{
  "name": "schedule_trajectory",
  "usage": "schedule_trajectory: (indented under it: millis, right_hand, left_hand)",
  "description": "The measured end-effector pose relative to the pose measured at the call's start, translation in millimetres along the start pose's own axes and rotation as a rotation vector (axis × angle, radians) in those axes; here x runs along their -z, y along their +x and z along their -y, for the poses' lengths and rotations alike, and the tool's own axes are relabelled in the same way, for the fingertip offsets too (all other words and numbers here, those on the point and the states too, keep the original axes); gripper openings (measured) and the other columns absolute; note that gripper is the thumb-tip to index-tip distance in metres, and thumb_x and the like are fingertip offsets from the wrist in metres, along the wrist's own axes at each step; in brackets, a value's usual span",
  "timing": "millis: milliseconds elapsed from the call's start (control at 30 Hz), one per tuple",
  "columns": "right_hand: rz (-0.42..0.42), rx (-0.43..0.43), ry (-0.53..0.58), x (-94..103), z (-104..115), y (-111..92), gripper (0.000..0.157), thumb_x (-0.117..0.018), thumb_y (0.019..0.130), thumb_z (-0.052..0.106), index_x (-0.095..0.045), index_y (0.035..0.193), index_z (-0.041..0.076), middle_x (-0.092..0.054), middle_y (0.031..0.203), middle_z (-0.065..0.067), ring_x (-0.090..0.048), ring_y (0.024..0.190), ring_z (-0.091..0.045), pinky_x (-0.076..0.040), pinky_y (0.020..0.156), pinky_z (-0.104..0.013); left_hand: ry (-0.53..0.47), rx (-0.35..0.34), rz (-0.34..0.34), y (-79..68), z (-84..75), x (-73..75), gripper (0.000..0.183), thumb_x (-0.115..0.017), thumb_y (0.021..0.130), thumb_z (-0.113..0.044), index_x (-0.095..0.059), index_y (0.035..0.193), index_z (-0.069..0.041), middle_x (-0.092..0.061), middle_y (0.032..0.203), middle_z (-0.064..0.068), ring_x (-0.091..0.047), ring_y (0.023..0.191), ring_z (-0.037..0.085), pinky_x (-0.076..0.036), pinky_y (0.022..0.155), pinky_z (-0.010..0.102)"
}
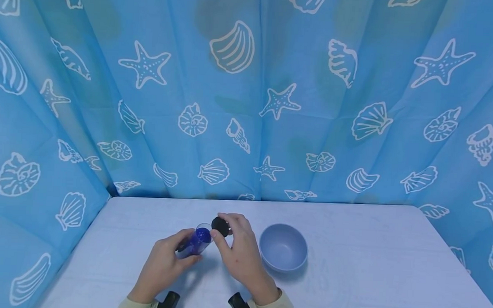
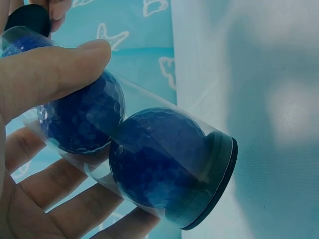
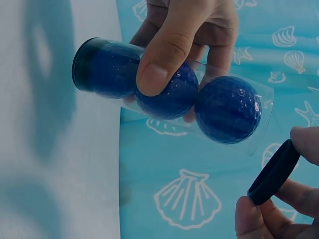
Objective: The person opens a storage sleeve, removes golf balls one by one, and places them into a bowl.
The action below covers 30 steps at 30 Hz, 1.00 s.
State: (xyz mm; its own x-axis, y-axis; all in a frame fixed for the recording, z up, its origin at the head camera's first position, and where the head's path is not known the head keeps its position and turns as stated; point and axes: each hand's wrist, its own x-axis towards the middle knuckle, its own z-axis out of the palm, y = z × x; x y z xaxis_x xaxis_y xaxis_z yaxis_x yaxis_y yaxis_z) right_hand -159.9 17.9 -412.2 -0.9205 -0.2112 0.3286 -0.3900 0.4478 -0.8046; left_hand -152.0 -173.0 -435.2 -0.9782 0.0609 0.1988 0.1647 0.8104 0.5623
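My left hand (image 1: 165, 260) grips a clear plastic tube (image 2: 144, 94) that holds three blue golf balls (image 3: 228, 109) in a row. A black end cap (image 2: 209, 179) closes the tube's lower end, and its upper end is uncovered. Held in the air, the tube slants up toward my right hand (image 1: 240, 252). That hand pinches a round black cap (image 3: 274, 172) between thumb and fingers, just apart from the uncovered end.
A blue-grey bowl (image 1: 283, 247) stands right of my right hand on the white-covered table (image 1: 369, 269). Behind the table hangs a blue curtain (image 1: 297, 138) printed with shells and starfish.
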Motion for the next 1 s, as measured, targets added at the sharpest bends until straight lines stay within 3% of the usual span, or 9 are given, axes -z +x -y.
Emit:
schedule_trajectory:
  millis: [533, 733, 1000]
  right_hand:
    - [-0.022, -0.038, -0.043, -3.7, -7.8, 0.1, 0.043, -0.06, 0.102, 0.029, -0.057, 0.14, 0.009, -0.054, 0.135, -0.012, -0.053, 0.122, -0.024, -0.052, 0.098, -0.043]
    - [-0.007, -0.075, -0.063, -6.4, -12.1, 1.3, 0.043, -0.061, 0.101, 0.028, -0.058, 0.138, 0.008, -0.053, 0.135, -0.014, -0.05, 0.127, -0.029, -0.046, 0.105, -0.051]
    - [0.029, -0.139, -0.08, -8.5, -15.7, 2.9, 0.044, -0.064, 0.099, 0.026, -0.058, 0.139, 0.009, -0.053, 0.137, -0.014, -0.049, 0.128, -0.03, -0.045, 0.107, -0.05]
  left_hand:
    - [-0.013, -0.013, -0.023, -1.1, 4.8, 2.0, 0.058, -0.089, 0.077, -0.022, -0.066, 0.127, -0.005, -0.071, 0.12, 0.014, -0.069, 0.108, 0.031, -0.055, 0.094, 0.052]
    - [-0.013, -0.031, -0.023, -2.1, 5.1, 3.1, 0.056, -0.089, 0.078, -0.021, -0.066, 0.126, -0.005, -0.071, 0.119, 0.014, -0.07, 0.106, 0.031, -0.056, 0.093, 0.052]
    - [-0.015, -0.037, -0.024, -2.0, 5.8, 3.1, 0.056, -0.088, 0.078, -0.021, -0.066, 0.126, -0.005, -0.071, 0.119, 0.014, -0.07, 0.105, 0.031, -0.056, 0.093, 0.052]
